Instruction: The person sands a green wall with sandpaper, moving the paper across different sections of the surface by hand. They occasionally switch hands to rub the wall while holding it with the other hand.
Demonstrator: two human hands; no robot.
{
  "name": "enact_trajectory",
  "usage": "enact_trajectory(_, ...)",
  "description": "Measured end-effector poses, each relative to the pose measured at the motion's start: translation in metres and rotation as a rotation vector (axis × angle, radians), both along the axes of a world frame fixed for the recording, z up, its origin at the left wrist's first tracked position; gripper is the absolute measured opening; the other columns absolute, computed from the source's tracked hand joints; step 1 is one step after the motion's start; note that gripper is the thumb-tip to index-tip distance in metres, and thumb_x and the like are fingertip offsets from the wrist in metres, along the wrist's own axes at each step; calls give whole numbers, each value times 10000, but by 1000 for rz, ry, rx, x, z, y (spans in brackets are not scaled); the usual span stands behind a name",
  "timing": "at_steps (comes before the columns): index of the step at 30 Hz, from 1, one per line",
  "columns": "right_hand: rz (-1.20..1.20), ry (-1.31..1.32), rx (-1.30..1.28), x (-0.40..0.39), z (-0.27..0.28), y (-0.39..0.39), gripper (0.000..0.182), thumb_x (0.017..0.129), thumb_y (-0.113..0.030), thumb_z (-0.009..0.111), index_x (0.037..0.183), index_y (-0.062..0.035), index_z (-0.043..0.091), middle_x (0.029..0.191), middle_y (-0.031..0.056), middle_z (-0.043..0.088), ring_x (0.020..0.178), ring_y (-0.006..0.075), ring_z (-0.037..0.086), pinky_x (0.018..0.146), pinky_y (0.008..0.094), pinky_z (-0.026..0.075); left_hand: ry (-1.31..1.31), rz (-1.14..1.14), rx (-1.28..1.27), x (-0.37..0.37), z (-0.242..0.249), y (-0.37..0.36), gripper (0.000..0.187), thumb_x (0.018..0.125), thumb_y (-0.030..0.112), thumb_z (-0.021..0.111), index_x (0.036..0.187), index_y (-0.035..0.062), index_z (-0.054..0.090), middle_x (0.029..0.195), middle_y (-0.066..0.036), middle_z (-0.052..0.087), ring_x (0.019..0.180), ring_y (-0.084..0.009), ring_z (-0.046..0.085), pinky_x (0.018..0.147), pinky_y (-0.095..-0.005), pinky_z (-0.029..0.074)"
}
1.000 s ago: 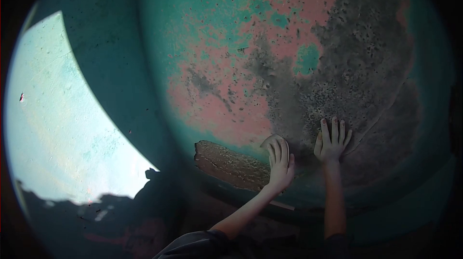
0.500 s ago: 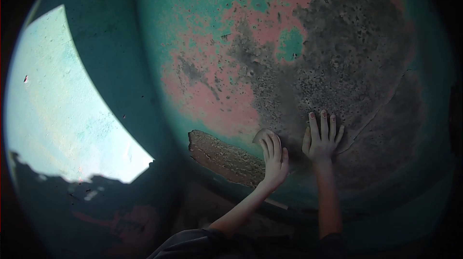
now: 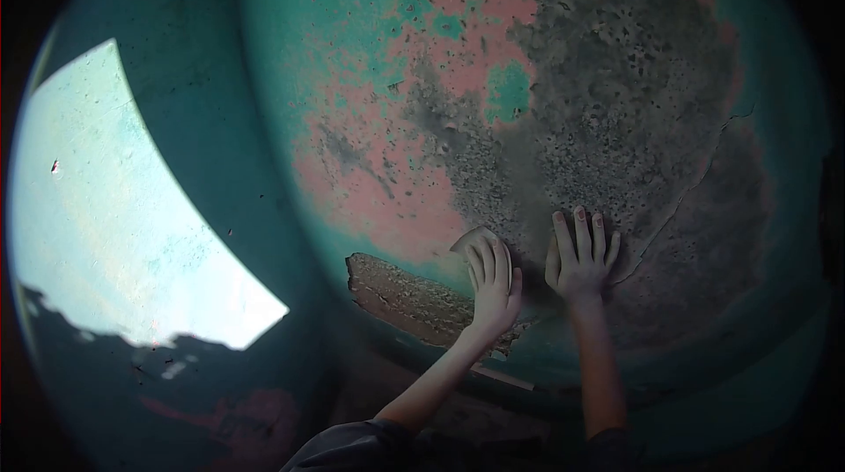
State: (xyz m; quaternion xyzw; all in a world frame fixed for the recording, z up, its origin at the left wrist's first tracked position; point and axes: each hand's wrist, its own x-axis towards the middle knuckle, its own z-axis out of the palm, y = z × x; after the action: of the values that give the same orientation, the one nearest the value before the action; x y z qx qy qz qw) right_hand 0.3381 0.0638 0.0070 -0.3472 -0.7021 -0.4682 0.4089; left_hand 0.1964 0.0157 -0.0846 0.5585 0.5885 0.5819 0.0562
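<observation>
Sheet [image 3: 471, 238], thin and greyish, lies against the curved wall [image 3: 304, 94] beneath the left hand [image 3: 495, 289], whose fingers rest together; whether they grip it, I cannot tell. Beside it, the right hand [image 3: 581, 271] lies with fingers spread on the grey patch [image 3: 634, 94]. A rough brown strip [image 3: 409, 300] shows below the sheet. Pressing the sheet to the surface seems the step in hand; the next move calls for flat, even pressure.

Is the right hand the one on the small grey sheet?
No, the left hand is on the small grey sheet, while the right hand lies fingers spread against the grey patch.
</observation>
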Motion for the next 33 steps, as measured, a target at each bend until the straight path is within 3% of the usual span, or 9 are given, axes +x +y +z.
enact_trajectory(2, 1, -4, -8, -1, -1, -2, 452, 924, -306, 566, 1374, -293, 599, 1502, 18, 485, 1423, 267, 391, 1195, 545, 169, 197, -94, -53, 4, -9, -6, 668, 1040, 240, 410, 1568, -17, 91, 1614, -317, -2, 1452, -578, -89, 1166, -640, 19)
enact_trajectory(7, -8, 4, 2, -2, -1, -2, 454, 914, -291, 585, 1367, -291, 605, 1487, 13, 495, 1415, 272, 398, 1192, 549, 174, -142, 102, 153, -94, 61, 23, 624, 1069, 240, 345, 1575, -3, 73, 1638, -257, -4, 1487, -505, -71, 1196, -568, 13)
enact_trajectory(9, -8, 5, 6, -3, -1, -1, 451, 915, -291, 582, 1365, -290, 607, 1485, 14, 497, 1414, 274, 399, 1191, 551, 175, -123, 120, 158, -100, 62, 28, 625, 1070, 242, 345, 1576, 0, 70, 1636, -263, -8, 1485, -509, -75, 1195, -567, 10)
enact_trajectory(17, -12, -4, 4, -1, -3, 1, 421, 946, -284, 530, 1357, -269, 617, 1490, 37, 490, 1414, 295, 396, 1188, 559, 176, 115, -78, -107, -24, -41, -10, 636, 1061, 227, 364, 1567, -25, 71, 1618, -307, -9, 1474, -534, -72, 1191, -577, 25)
enact_trajectory(20, -23, -5, 21, -1, -4, 3, 422, 953, -279, 516, 1363, -254, 613, 1495, 49, 484, 1415, 304, 393, 1189, 557, 175, -47, 4, -23, -87, -29, 5, 630, 1068, 244, 347, 1577, 5, 64, 1622, -298, -21, 1482, -517, -73, 1194, -569, 25)
enact_trajectory(25, -31, 93, -8, -35, -11, 3, 462, 958, -300, 500, 1404, -197, 568, 1539, 110, 416, 1458, 361, 317, 1171, 659, 77, -283, 151, 82, -181, 4, 29, 644, 1073, 283, 359, 1580, 13, 68, 1622, -295, -17, 1479, -524, -35, 1179, -607, 37)
enact_trajectory(28, -22, 40, -52, -76, -10, 4, 472, 960, -324, 488, 1407, -194, 566, 1533, 111, 425, 1458, 355, 318, 1171, 660, 70, -172, 104, 5, -153, -14, 26, 653, 1074, 279, 333, 1566, -32, 37, 1623, -294, -35, 1485, -505, -82, 1193, -572, 19)
enact_trajectory(30, -42, 23, -67, -105, -15, 7, 478, 962, -346, 470, 1412, -216, 562, 1526, 90, 441, 1452, 327, 339, 1169, 661, 79, -75, 24, 45, -122, -41, 16, 662, 1055, 274, 392, 1571, -9, 87, 1610, -320, 8, 1456, -574, -26, 1171, -627, 62)
enact_trajectory(33, -6, -52, -89, -133, -18, 8, 466, 957, -361, 462, 1402, -281, 574, 1504, 36, 478, 1430, 277, 384, 1176, 639, 105, 41, -34, 14, -120, -52, 9, 662, 1043, 255, 410, 1567, -14, 107, 1611, -315, 37, 1445, -594, -22, 1157, -655, 67)
